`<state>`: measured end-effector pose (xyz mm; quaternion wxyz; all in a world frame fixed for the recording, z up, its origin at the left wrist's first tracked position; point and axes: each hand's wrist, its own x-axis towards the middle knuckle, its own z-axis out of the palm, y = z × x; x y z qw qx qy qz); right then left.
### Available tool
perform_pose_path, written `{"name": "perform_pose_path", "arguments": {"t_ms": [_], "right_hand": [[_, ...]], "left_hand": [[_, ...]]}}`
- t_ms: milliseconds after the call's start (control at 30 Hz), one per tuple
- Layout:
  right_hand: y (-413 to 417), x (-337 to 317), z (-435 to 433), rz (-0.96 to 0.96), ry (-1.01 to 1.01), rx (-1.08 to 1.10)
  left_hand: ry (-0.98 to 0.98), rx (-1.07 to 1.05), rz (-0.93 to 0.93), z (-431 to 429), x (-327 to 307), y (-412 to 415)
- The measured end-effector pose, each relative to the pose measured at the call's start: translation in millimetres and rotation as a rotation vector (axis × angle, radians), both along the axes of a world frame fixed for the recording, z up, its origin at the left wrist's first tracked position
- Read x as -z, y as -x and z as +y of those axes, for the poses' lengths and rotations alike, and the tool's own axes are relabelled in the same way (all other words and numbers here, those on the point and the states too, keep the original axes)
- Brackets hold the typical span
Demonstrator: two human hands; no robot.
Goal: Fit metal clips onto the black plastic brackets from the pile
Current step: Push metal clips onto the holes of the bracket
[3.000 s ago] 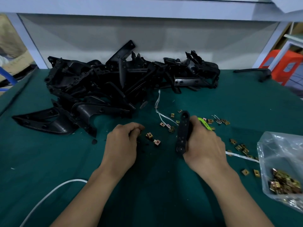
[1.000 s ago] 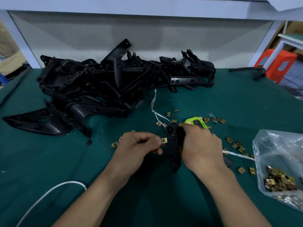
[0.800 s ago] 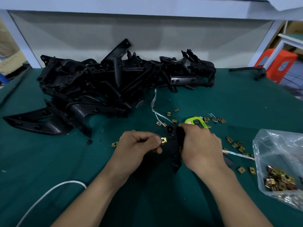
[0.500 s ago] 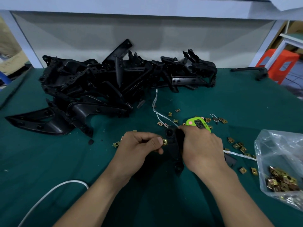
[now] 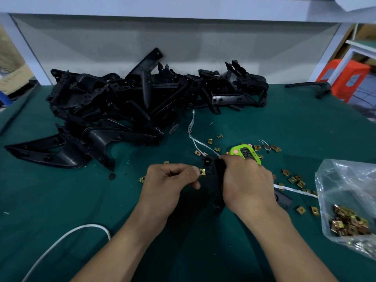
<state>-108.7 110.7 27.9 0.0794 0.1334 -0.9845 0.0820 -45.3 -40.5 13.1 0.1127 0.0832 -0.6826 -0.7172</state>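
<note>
My right hand (image 5: 245,182) grips a long black plastic bracket (image 5: 212,181) held on edge just above the green table (image 5: 61,200). My left hand (image 5: 168,180) pinches a small brass-coloured metal clip (image 5: 202,171) between thumb and forefinger, and the clip touches the bracket's left edge near its upper end. A big pile of black brackets (image 5: 126,106) lies at the back left. Loose clips (image 5: 293,179) are scattered to the right of my hands.
A clear plastic bag (image 5: 350,202) holding several clips lies at the right edge. A green digital counter (image 5: 245,152) sits just behind my right hand. A white strap (image 5: 195,139) and a white cable (image 5: 61,239) cross the table. One black handle-shaped part (image 5: 311,87) lies far right.
My left hand picked a clip off the table and brought it to the bracket's left edge. My right hand pulled the bracket nearer. Over the last second both hands barely moved.
</note>
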Motion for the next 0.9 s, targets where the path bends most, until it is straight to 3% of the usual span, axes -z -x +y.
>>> {"name": "perform_pose_path", "arguments": {"t_ms": [900], "right_hand": [[-8.2,-2.1,-9.6,-0.077,0.028,-0.011]], "left_hand": [[0.106,0.012,0.012,4.5,-2.7,-4.2]]}}
